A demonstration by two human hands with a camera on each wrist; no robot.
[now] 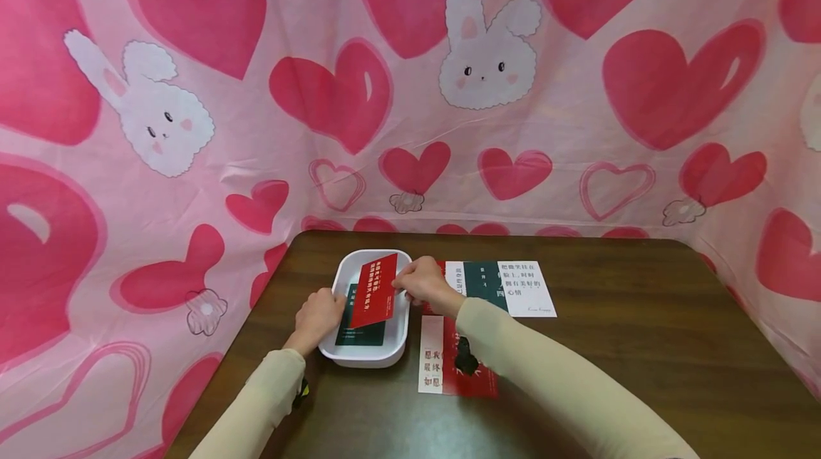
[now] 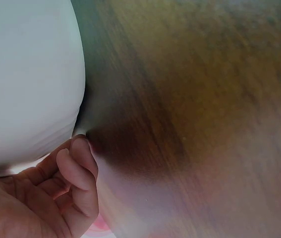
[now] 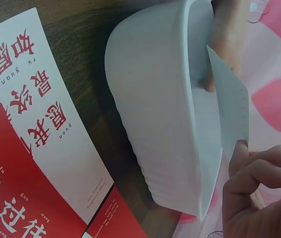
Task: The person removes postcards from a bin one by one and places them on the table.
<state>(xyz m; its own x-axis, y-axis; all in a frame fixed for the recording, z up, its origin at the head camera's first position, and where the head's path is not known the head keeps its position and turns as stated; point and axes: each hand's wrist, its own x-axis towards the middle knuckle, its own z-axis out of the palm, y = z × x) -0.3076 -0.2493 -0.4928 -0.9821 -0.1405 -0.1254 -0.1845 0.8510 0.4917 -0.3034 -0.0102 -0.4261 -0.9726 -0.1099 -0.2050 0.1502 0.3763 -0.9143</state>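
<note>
A white plastic basin (image 1: 364, 360) stands on the table, with a dark green card (image 1: 365, 336) lying inside. At its left side, my left hand (image 1: 318, 318) grips the rim; the thumb reaches inside and curled fingers (image 2: 78, 168) sit against the outer wall. My right hand (image 1: 425, 282) pinches the right edge of a red card (image 1: 375, 291) with white writing. That card is tilted over the basin and partly covers the green one. Its pale back (image 3: 233, 106) faces the right wrist camera.
Right of the basin, a white card (image 1: 529, 291) and another dark green card (image 1: 482, 279) lie in a row, partly behind the right hand. Nearer lies a red-and-white card (image 1: 431, 366), partly under the right sleeve. A heart-patterned cloth (image 1: 487, 181) hangs behind the brown table (image 1: 641, 316).
</note>
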